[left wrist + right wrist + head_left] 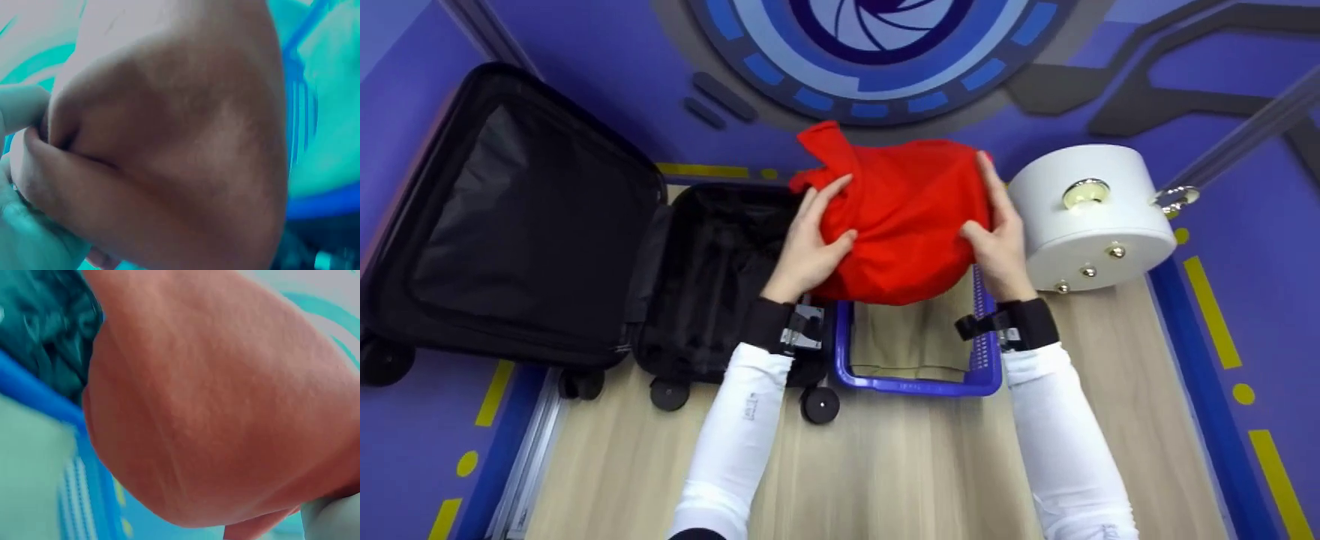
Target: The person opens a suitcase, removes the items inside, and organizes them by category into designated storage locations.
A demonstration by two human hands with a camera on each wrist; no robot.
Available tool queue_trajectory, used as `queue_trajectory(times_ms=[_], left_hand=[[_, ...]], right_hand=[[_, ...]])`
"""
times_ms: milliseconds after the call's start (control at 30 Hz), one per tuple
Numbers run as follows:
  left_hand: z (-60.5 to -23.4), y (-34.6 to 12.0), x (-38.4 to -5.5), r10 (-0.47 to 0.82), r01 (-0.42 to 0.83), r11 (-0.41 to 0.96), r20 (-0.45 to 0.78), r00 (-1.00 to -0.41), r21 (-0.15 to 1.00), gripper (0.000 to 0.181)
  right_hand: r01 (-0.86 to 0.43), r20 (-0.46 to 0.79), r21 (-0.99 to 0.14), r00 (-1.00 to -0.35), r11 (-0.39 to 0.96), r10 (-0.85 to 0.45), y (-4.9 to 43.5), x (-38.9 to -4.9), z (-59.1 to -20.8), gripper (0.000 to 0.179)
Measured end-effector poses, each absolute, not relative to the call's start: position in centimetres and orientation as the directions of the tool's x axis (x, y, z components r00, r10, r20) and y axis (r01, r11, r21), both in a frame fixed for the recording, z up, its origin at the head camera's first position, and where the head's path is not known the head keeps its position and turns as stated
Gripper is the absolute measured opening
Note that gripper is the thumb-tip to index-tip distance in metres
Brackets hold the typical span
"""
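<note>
Head view: creased red cloth [911, 217] bulges roundly

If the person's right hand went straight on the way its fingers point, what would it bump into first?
Past the red cloth it grips, the right hand would probably meet the painted wall first; the head view shows nothing else in that line, though depth is hard to judge.

- Cloth [907, 217] is coloured plain red.
- Suitcase [585, 217] is coloured black.
- Basket [919, 386] is coloured violet-blue.
- White round case [1080, 217] is studded with gold.
- Purple wall [877, 109] is patterned with blue rings.
</note>
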State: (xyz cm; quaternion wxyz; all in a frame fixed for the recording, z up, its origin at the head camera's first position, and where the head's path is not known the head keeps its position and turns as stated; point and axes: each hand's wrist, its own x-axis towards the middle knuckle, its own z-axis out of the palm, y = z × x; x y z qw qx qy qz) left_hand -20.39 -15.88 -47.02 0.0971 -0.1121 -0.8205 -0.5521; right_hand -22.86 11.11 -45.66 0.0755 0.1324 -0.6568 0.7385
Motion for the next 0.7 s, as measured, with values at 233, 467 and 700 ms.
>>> queue_trajectory(times_ms=[233,467,700], left_hand=[[-50.7,-11.8,-20.6,0.147,0.206,0.402,0.159,-0.976,0.892,0.073],[-56.4,-10.3,-18.1,0.163,-0.094,0.612,-0.241,-0.957,0.786,0.071],[-56.6,-9.1,-17.7,0.183,-0.052,0.810,-0.335,-0.924,0.584,0.070]], right_hand=[[-0.171,0.169,-0.985,-0.981,0.022,-0.098,16.5,-21.7,-49.9,0.093],[0.057,-0.186,-0.897,-0.949,0.438,-0.256,18.5,-20.1,-56.8,0.083],[0.130,-0.387,-0.785,-0.867,0.606,-0.315,18.2,-19.2,-57.4,0.073]])
